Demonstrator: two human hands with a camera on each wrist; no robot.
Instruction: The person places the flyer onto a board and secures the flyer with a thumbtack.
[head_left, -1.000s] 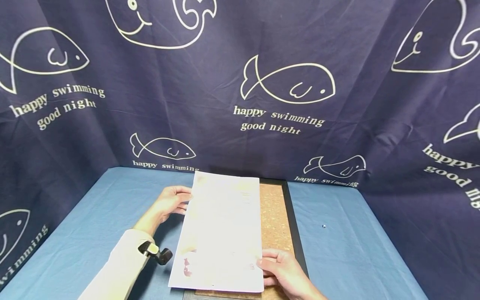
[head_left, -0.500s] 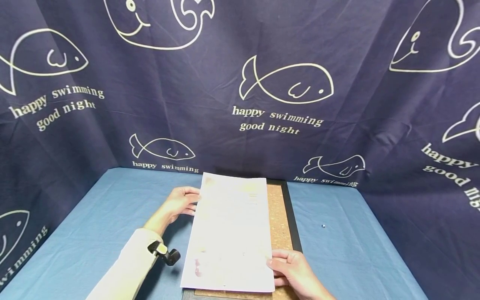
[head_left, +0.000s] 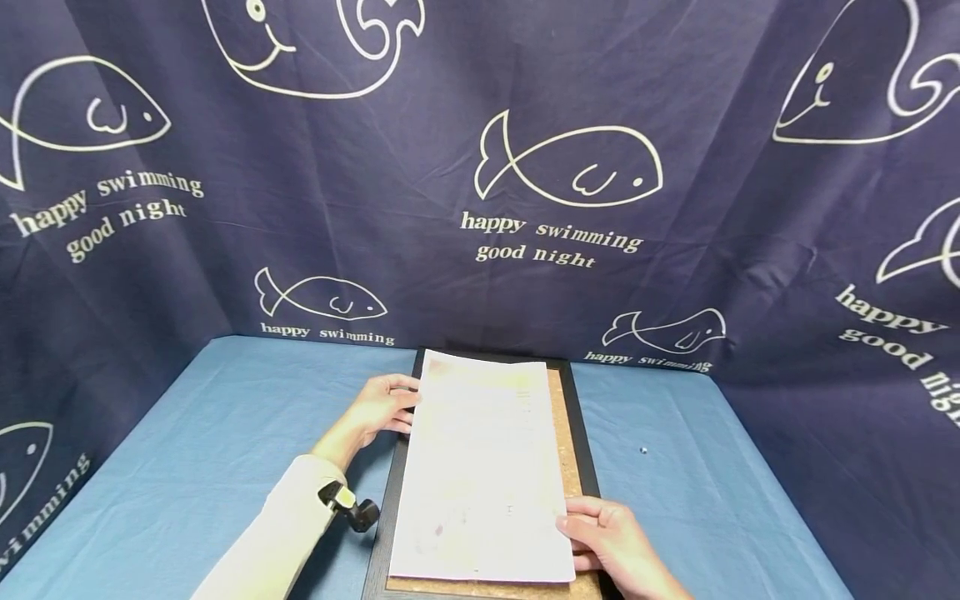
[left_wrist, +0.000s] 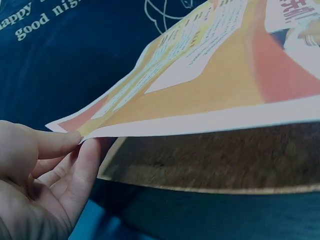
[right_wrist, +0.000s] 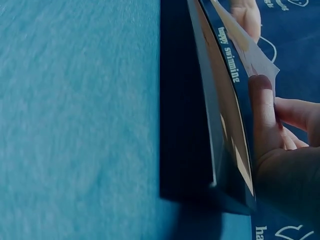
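A printed paper sheet [head_left: 483, 475], washed out to white in the head view, is held over a black-framed cork board [head_left: 573, 467]. My left hand [head_left: 380, 408] pinches the sheet's left edge near its far end. In the left wrist view, thumb and fingertips nip the corner of the sheet [left_wrist: 200, 95], which shows orange and red print and bows above the cork [left_wrist: 210, 160]. My right hand [head_left: 611, 537] pinches the right edge near its close end. From the right wrist, the sheet [right_wrist: 255, 57] stands apart from the dark frame [right_wrist: 185, 125].
A blue cloth [head_left: 690, 500] covers the table, and a tiny shiny item [head_left: 643, 450] lies on it to the board's right. Behind hangs a dark curtain [head_left: 420, 208] with fish drawings. A black wrist camera [head_left: 363, 514] sits by the left sleeve.
Both hands have carried the sheet to the right. It now lies more squarely over the board, and the frame's left side has come into view.
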